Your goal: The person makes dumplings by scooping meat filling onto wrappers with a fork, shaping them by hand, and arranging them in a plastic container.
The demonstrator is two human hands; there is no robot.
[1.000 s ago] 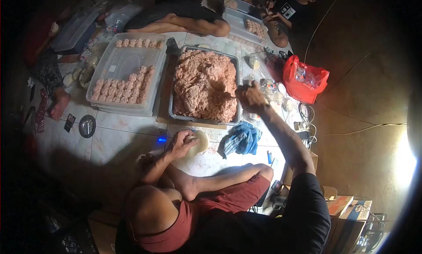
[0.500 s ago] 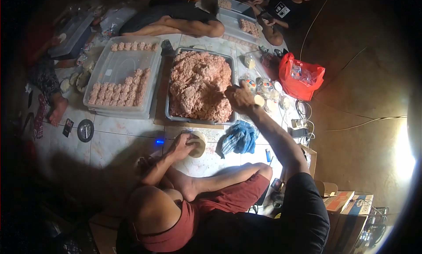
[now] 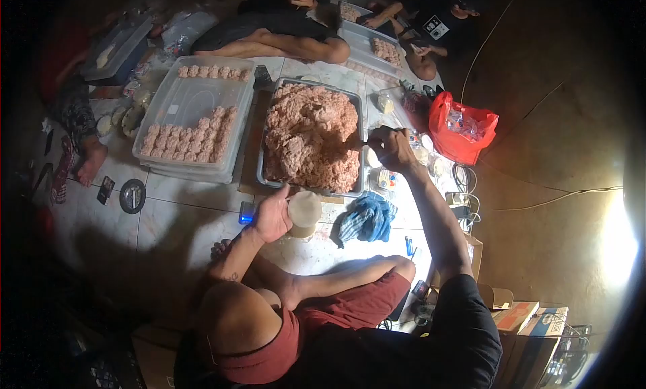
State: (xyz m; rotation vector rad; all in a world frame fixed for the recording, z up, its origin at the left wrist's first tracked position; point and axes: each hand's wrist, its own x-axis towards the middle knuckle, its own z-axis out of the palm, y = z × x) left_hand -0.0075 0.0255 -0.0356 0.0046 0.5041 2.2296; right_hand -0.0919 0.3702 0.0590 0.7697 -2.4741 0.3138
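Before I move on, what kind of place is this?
Probably a room serving as a small food workshop: a large tray heaped with a pink minced mixture, a plastic box holding rows of shaped portions, and people sitting around them on the tiled floor.

We see a crumpled blue cloth point(image 3: 368, 219) on the tiled floor point(image 3: 176, 222) near the centre of the frame, a blue lighter point(image 3: 409, 245) to its lower right, and a round dark dish point(image 3: 132, 196) at left. We also spot cardboard boxes point(image 3: 537, 332) at lower right and a cable point(image 3: 572, 190) along the brown wall point(image 3: 538, 140).
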